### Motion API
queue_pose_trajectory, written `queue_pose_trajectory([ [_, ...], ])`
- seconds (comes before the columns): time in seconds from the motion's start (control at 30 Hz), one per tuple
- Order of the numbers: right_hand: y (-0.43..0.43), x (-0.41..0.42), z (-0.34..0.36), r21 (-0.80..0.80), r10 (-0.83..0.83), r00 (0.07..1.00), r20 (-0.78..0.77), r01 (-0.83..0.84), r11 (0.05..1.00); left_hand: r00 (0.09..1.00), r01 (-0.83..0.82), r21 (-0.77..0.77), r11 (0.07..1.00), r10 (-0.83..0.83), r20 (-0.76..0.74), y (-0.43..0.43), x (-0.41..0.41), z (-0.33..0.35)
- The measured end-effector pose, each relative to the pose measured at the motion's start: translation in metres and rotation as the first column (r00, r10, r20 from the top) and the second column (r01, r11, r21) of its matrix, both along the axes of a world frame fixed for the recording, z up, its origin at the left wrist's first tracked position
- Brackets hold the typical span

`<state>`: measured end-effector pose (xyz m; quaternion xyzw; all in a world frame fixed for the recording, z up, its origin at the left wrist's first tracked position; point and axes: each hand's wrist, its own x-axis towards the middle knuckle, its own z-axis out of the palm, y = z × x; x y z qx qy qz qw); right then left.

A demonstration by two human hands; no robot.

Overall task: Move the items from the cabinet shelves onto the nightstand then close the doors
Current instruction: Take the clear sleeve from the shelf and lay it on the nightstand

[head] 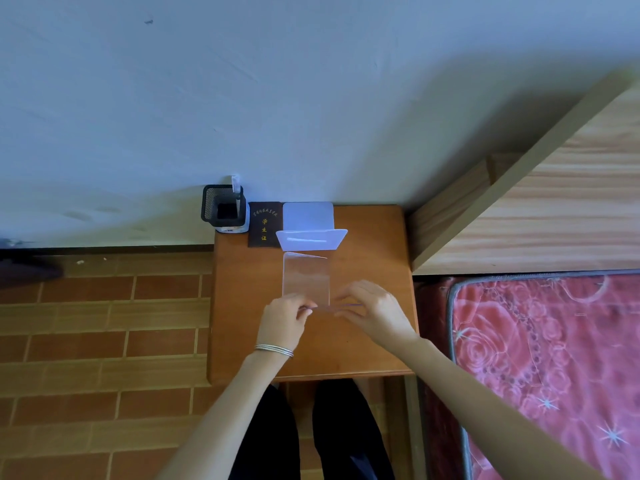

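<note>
A clear stand (pixel 306 278), a see-through sheet bent into an L, is over the middle of the nightstand (pixel 242 306), its tall panel reaching toward the wall and its near edge held at both ends. The left hand (pixel 284 317) pinches the left end of that edge with curled fingers, and the right hand (pixel 374 313) pinches the right end in the same way, so both are clamped on the one piece with a short gap between them. Whether the piece rests on the wood or is held just above it cannot be told. Thin bangles (pixel 273 349) circle the left wrist. Just behind the clear piece stands a white stand (pixel 310 223) of like shape, with its back against the wall (pixel 311 98). A dark brown booklet (pixel 265 225) with gold characters lies beside it on the left. At the back left corner is a black mesh pen cup (pixel 224 209) with one pen (pixel 236 188) upright in it. To the right lie a pink flowered mattress (pixel 554 358) and a pale wooden bed frame (pixel 554 202). A brick-patterned floor (pixel 86 323) spreads to the left, and dark trouser legs (pixel 346 438) show below the nightstand's front edge.
</note>
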<state>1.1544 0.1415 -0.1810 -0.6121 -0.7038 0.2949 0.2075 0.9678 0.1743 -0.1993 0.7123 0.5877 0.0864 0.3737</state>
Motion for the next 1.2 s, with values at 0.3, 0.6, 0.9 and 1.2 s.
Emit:
queue_pose_trajectory([
  [0.3, 0.005, 0.025, 0.018, 0.114, -0.108, 0.953, 0.282, 0.079, 0.990, 0.992, 0.128, 0.330, 0.935, -0.125, -0.028, 0.012, -0.007, 0.020],
  [0.6, 0.046, 0.058, 0.023, 0.061, -0.123, 0.869, 0.480, 0.107, 0.992, 0.907, 0.358, 0.397, 0.845, -0.213, -0.364, 0.069, 0.034, 0.040],
  [0.9, 0.098, 0.054, 0.001, -0.026, -0.062, 0.912, 0.405, 0.079, 0.997, 0.831, 0.454, 0.280, 0.846, -0.289, -0.475, 0.069, 0.034, 0.018],
  [1.2, 0.109, 0.048, -0.006, 0.094, -0.036, 0.946, 0.323, 0.005, 0.996, 0.811, 0.457, 0.228, 0.860, -0.298, -0.503, 0.072, 0.037, 0.019],
])
